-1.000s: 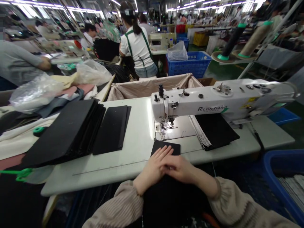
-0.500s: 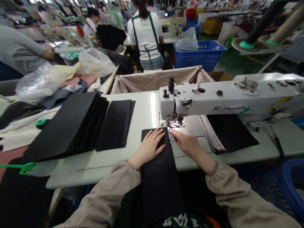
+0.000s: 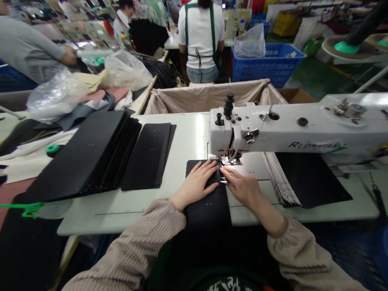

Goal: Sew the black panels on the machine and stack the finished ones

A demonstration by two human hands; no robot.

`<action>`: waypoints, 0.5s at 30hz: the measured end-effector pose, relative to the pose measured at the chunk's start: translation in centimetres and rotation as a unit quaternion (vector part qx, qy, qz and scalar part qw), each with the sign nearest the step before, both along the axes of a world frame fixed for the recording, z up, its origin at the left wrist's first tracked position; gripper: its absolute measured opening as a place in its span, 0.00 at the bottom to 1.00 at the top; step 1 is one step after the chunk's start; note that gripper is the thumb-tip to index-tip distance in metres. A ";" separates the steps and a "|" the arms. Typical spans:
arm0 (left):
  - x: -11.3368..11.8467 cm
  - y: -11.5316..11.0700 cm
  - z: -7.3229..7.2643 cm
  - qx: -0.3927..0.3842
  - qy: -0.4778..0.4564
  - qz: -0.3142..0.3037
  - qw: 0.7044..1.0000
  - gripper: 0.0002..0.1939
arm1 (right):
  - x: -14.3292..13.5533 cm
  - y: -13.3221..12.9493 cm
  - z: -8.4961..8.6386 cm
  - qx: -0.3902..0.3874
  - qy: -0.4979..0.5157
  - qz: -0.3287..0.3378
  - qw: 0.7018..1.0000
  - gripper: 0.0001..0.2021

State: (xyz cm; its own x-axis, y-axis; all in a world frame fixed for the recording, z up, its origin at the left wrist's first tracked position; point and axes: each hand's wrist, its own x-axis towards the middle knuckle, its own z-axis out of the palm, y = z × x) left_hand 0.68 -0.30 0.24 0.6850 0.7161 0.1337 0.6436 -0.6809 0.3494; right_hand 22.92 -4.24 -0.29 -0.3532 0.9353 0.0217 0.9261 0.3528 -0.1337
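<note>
My left hand [image 3: 198, 182] lies flat with spread fingers on a black panel [image 3: 207, 226]. The panel's far edge reaches the presser foot [image 3: 232, 159] of the white sewing machine [image 3: 273, 127], and its near end hangs over the table edge toward my lap. At the panel's right edge, just in front of the foot, my right hand [image 3: 244, 188] has its fingers curled around what look like thread snips [image 3: 223, 181]. Only two pointed silvery tips show; the palm hides the remainder. The fingertips of both hands are close together near the needle area.
A thick stack of black panels [image 3: 81, 153] and a thinner pile [image 3: 147, 157] lie left. More panels with pale edges [image 3: 312, 178] sit under the machine arm. Behind the table stands a fabric-lined bin [image 3: 188, 101]; beyond are a blue crate [image 3: 266, 66] and co-workers.
The tips of the snips now show beyond my right fingers. My left hand stays flat on the panel, whose far edge sits against the foot. The camera view has shifted slightly.
</note>
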 end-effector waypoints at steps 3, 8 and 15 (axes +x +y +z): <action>0.0 0.0 0.1 -0.002 0.001 0.003 1.000 0.30 | 0.0 0.0 0.0 -0.006 0.005 0.000 1.000 0.27; 0.1 0.0 0.2 -0.007 -0.011 0.005 1.000 0.29 | 0.1 0.1 -0.1 -0.007 0.004 0.001 1.000 0.27; 0.0 0.1 0.2 -0.011 -0.009 0.001 1.000 0.29 | 0.1 0.1 -0.2 -0.002 0.003 0.001 1.000 0.26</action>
